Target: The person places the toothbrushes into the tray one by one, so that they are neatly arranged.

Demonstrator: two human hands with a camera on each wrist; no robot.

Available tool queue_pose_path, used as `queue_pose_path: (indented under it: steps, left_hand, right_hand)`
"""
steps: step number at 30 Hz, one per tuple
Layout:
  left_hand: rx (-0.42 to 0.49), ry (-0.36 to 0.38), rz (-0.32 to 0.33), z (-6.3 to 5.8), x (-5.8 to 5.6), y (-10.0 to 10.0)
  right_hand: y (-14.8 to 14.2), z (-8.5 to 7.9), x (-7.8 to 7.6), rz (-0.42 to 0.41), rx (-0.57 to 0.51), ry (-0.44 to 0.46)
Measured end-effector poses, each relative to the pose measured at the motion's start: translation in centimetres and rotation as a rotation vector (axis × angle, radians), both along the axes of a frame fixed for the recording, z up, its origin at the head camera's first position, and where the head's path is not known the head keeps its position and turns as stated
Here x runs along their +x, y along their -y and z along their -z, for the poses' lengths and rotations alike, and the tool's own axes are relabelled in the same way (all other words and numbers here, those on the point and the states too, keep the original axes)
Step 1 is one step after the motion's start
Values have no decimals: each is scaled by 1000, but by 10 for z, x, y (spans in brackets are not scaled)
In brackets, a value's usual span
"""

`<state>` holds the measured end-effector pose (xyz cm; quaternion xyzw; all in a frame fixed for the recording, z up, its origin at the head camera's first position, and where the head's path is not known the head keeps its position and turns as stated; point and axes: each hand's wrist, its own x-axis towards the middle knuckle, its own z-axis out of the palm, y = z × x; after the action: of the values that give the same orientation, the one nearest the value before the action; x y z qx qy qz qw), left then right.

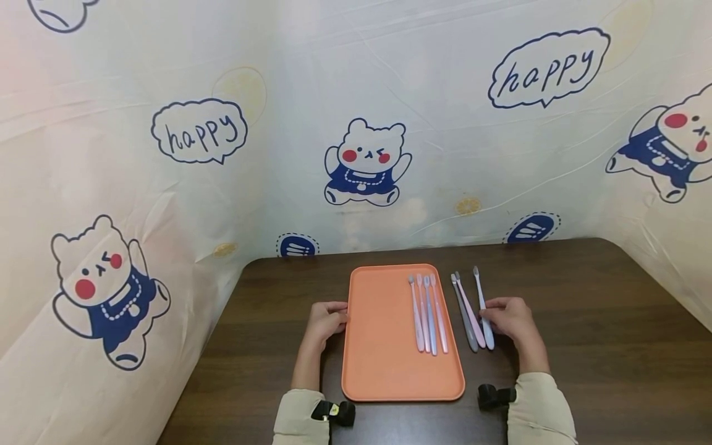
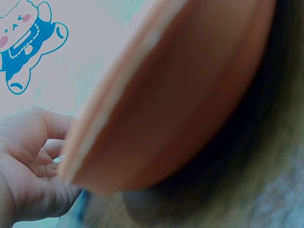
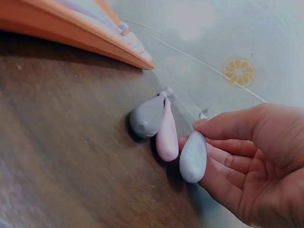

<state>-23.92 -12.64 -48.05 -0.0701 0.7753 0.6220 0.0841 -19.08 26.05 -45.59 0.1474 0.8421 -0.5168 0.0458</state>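
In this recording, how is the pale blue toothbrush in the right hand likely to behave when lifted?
The pale blue toothbrush is probably stiff, since it looks straight from head to handle end. It is likely light, given its slim shape and narrow neck. Its smooth, rounded handle might roll or slip if the pinch of the right hand loosened.

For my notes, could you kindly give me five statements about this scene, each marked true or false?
1. The right hand pinches a slim, pale-blue, plastic-looking toothbrush. True.
2. The rectangular, orange, plastic-looking tray rests on a dark-brown, wood-grain table. True.
3. Five toothbrushes lie in the tray. False: four toothbrushes do.
4. The left hand is at the tray's left edge. True.
5. Of the toothbrushes outside the tray, the pale-blue one is nearest it. False: the slim grey toothbrush is.
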Motion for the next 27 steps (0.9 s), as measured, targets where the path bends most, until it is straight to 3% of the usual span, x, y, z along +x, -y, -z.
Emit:
queue_pose_path:
  steps: [14, 21, 27]
  left_hand:
    - [6, -3, -6, -5, 4, -1]
    - [12, 4, 21, -40, 23, -6]
    - [9, 11, 10, -14, 8, -3]
  right_hand:
    - [-5, 5, 2, 10, -109, -15]
    - [-6, 5, 1, 17, -182, -13]
    - [-3, 3, 1, 24, -195, -5]
